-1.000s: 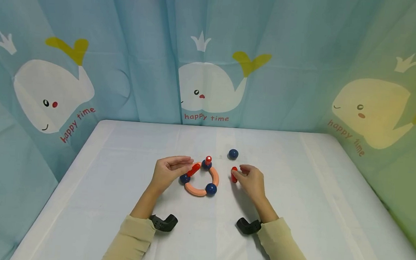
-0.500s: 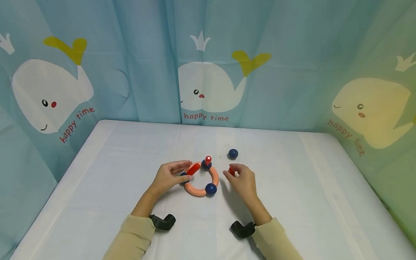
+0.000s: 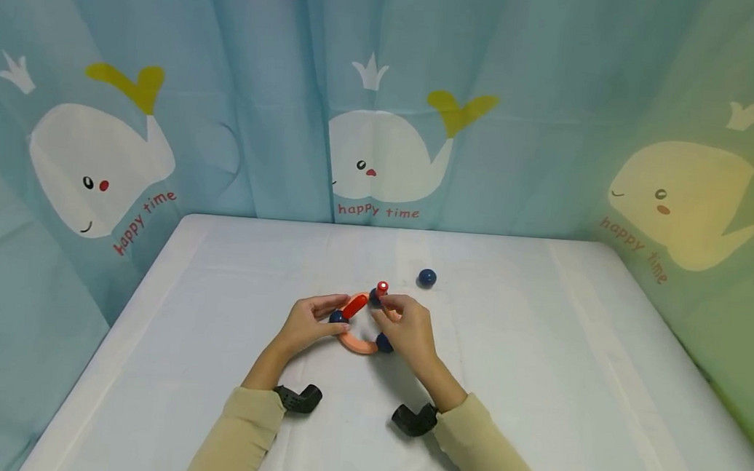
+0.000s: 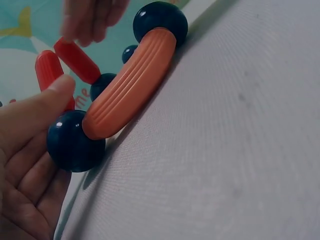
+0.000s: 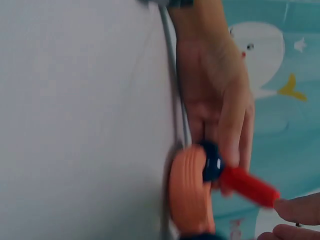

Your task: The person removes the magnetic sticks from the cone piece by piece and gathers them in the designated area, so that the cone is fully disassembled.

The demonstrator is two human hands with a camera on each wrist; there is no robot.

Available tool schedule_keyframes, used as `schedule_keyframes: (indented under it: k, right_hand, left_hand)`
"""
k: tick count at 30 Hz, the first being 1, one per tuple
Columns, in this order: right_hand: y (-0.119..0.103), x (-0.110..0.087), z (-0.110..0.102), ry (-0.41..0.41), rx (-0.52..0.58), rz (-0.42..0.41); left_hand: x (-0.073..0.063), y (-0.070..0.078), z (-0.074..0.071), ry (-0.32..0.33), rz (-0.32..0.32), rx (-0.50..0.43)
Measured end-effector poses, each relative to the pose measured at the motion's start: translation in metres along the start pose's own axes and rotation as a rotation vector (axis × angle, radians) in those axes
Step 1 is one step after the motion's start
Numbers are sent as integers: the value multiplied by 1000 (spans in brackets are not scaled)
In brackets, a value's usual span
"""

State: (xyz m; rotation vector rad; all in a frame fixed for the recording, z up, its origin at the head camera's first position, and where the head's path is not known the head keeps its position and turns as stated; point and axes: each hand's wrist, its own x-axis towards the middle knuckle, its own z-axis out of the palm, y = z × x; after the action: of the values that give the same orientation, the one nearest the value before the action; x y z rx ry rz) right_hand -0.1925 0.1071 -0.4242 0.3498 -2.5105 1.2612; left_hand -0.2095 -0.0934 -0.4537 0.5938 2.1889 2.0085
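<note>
A ring of curved orange pieces (image 3: 358,344) and blue balls lies on the table. My left hand (image 3: 305,325) holds the ring's left blue ball (image 4: 76,142) between thumb and fingers. From that ball a red magnetic stick (image 3: 355,306) slants up, the left thumb close by its base. Another red stick (image 4: 77,61) rises from the far blue ball (image 4: 102,86). My right hand (image 3: 409,333) has its fingertips drawn together beside this far stick, over the ring's right side. The red stick it pinched earlier is hidden by its fingers now.
A loose blue ball (image 3: 427,278) lies behind the ring, to the right. The white-covered table (image 3: 537,393) ends at a blue curtain (image 3: 271,148) with whale prints. Each wrist carries a black device (image 3: 414,419).
My right hand pinched the loose red stick, lifted it and moved left to the ring. The left hand closed its thumb and fingers about the left blue ball.
</note>
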Motion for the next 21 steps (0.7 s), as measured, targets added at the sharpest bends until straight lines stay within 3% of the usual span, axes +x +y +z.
schedule_keyframes:
  k: [4, 9, 21]
  right_hand:
    - [-11, -2, 11, -51, 30, 19]
    - [-17, -1, 19, -69, 66, 120]
    - [-7, 6, 32, -101, 242, 196]
  left_hand:
    - [0, -1, 0, -11, 13, 12]
    - [0, -2, -1, -12, 13, 37]
    - [-1, -2, 0, -11, 16, 21]
